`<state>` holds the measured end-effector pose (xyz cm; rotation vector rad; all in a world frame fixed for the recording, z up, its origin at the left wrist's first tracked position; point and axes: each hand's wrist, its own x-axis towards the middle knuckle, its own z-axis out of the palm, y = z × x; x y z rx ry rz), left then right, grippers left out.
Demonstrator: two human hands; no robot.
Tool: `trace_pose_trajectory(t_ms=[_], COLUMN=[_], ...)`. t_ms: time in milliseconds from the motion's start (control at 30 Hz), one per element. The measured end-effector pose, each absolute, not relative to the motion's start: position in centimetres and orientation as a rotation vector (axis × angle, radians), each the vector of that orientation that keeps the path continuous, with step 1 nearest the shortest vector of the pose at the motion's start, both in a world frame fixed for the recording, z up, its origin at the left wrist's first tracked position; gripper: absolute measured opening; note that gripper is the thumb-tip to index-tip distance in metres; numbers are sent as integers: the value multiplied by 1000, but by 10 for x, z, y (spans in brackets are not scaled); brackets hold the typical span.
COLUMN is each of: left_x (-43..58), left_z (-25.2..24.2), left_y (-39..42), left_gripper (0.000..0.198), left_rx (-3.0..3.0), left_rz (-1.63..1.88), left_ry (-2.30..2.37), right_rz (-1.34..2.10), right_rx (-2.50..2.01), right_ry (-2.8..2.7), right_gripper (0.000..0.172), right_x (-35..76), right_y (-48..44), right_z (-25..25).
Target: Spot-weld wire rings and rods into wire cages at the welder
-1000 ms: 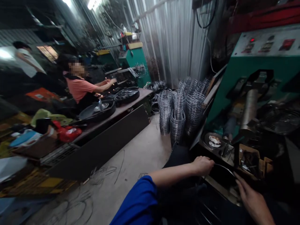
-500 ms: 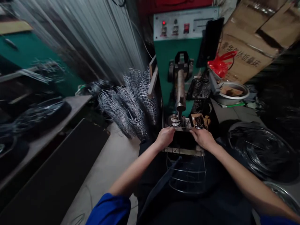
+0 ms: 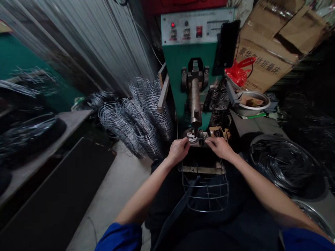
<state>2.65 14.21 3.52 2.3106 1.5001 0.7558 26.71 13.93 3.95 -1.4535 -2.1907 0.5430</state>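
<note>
My left hand (image 3: 178,150) and my right hand (image 3: 219,146) both pinch the top rim of a wire cage (image 3: 205,190) that hangs down over my lap. They hold the rim under the steel ram (image 3: 195,104) of a green welding machine (image 3: 192,52), right at its small work point. Fingers of both hands are closed on the wire.
Stacks of finished wire cages (image 3: 138,115) stand left of the machine. A basin of coiled black wire (image 3: 285,167) sits at my right, a metal bowl (image 3: 252,103) and cardboard box (image 3: 269,52) behind it. A dark bench (image 3: 39,153) runs along the left.
My head has swung from the left of the shop to face the machine. Both hands have risen with the cage rim to the ram's tip.
</note>
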Motion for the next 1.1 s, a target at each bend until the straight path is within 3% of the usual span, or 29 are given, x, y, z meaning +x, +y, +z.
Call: trace_pose_trajectory(t_ms=[1100], left_x=[28], left_z=[48], left_y=[147], left_gripper=[20], left_rx=[2445], left_rz=[461], left_ry=[1616], right_rz=[453], right_rx=[-1555], right_ry=[-2223], right_gripper=[23], right_x=[262], right_y=[154], right_z=[44])
